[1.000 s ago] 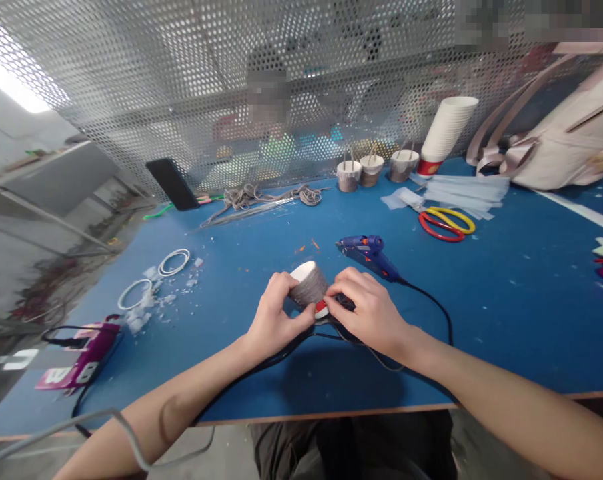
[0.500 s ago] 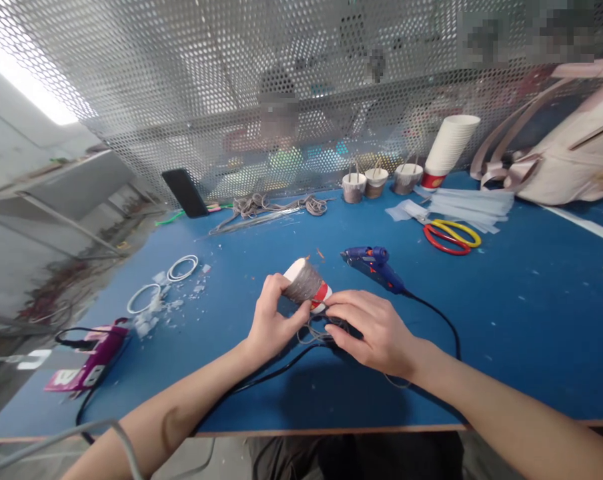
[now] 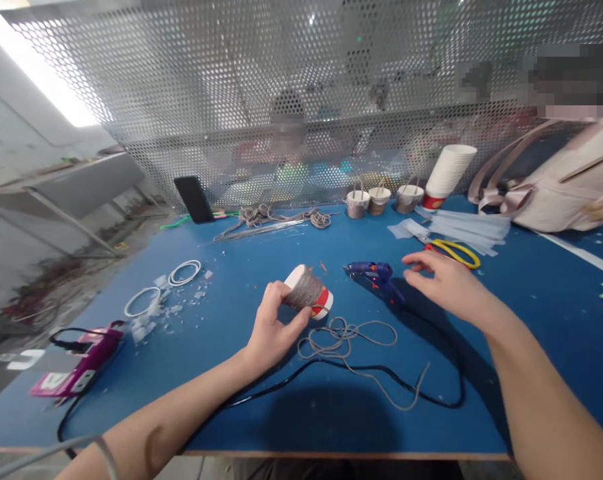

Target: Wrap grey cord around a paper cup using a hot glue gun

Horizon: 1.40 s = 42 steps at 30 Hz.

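A paper cup [image 3: 307, 289], tilted on its side, is in the grasp of my left hand [image 3: 276, 320], thumb and fingers around it. Grey cord wraps most of the cup, while a red and white band shows at its right end. From the cup, loose grey cord [image 3: 341, 337] trails in loops onto the table. My right hand [image 3: 441, 280] is raised with fingers apart and nothing in them, just right of the blue glue gun [image 3: 374, 272], which lies on the table. Scissors [image 3: 454, 252] with red and yellow handles lie behind this hand, partly covered by it.
Along the perforated screen stand small cord-wrapped cups [image 3: 357, 204], a leaning stack of paper cups [image 3: 449, 177], a phone [image 3: 194, 199] and bundled cord [image 3: 256, 215]. Translucent strips [image 3: 469, 228] lie right. White rings [image 3: 184, 273] and a purple power strip [image 3: 84, 363] are left. A black cable [image 3: 291, 373] crosses the front.
My right hand has let go of the cord by the cup and moved right and away, beside the glue gun. The cord now lies loose. My left hand still holds the cup.
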### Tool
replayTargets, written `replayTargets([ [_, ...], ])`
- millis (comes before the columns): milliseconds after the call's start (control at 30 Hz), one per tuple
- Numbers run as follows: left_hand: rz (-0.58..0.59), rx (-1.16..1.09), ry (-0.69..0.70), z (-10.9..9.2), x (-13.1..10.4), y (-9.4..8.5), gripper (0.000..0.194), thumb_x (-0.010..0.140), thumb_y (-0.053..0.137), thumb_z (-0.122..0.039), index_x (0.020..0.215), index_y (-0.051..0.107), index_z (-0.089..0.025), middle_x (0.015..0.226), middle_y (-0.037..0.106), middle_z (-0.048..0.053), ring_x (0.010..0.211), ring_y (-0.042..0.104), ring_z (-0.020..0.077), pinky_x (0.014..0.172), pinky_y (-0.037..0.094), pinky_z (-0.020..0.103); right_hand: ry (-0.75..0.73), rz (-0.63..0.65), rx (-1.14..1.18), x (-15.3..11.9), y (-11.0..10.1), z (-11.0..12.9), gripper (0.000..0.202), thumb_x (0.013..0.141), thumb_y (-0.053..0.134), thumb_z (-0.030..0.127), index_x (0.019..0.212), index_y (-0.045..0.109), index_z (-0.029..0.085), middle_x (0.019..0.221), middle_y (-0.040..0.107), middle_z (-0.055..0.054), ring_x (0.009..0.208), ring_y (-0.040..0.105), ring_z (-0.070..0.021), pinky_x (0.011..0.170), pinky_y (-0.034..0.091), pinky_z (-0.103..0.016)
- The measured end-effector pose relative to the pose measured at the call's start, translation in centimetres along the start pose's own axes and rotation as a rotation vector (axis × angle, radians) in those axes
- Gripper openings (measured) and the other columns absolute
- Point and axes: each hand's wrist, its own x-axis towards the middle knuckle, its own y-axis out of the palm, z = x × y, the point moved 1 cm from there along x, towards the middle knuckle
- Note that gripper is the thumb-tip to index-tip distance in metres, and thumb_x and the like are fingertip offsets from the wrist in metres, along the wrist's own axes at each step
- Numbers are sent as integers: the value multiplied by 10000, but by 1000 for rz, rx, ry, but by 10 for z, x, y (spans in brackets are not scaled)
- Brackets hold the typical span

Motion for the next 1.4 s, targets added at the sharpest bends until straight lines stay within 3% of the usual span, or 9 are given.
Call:
replayTargets([
  [100,-15,-26,-18,1,0,1,107,801,575,-237,821,474,-207,778,486,3,715,468,147,654,420,293,42,362,105,3,9,-7,245,725,638,307,929,681,177,966,729,-100,836,686,-254,714,533,-360],
  [167,-22,-47,-45,2,0,1,112,801,577,-246,809,473,-206,779,488,4,718,473,146,660,420,292,72,435,154,3,21,-1,239,753,616,326,919,678,165,903,736,-89,790,683,-241,690,525,-347],
  [400,-20,-93,-197,10,3,5,147,778,583,-286,778,461,-203,779,492,1,730,484,145,690,419,284,240,282,178,4,59,8,155,716,583,273,753,668,149,639,691,-50,632,644,-214,604,474,-298],
  [533,-17,-73,-198,20,6,6,135,775,575,-284,802,471,-203,799,500,10,745,488,155,701,422,297,226,298,284,-2,57,15,244,764,520,337,796,673,150,520,623,-13,572,625,-196,606,476,-295],
  [667,-33,-18,-153,26,8,6,126,765,571,-256,823,471,-204,805,501,10,755,479,160,700,416,298,200,296,426,-20,50,37,336,793,533,477,683,635,177,457,506,26,466,506,-147,494,419,-263],
  [867,-20,35,-79,24,8,7,131,759,571,-200,812,451,-202,800,510,8,750,472,157,689,412,291,108,329,549,-44,53,60,265,819,580,438,730,588,188,573,516,33,508,453,-113,486,403,-230],
  [1167,-20,72,-47,22,8,7,134,758,564,-165,802,444,-204,773,499,-7,722,460,146,665,398,276,56,333,490,-44,57,62,299,848,558,421,654,493,204,539,468,47,492,403,-107,465,363,-229],
  [1400,-11,86,-36,23,8,8,142,761,572,-181,804,439,-207,782,500,-7,719,459,143,650,394,269,-88,288,391,-48,62,62,298,862,554,385,638,454,215,526,443,59,465,399,-102,468,349,-235],
])
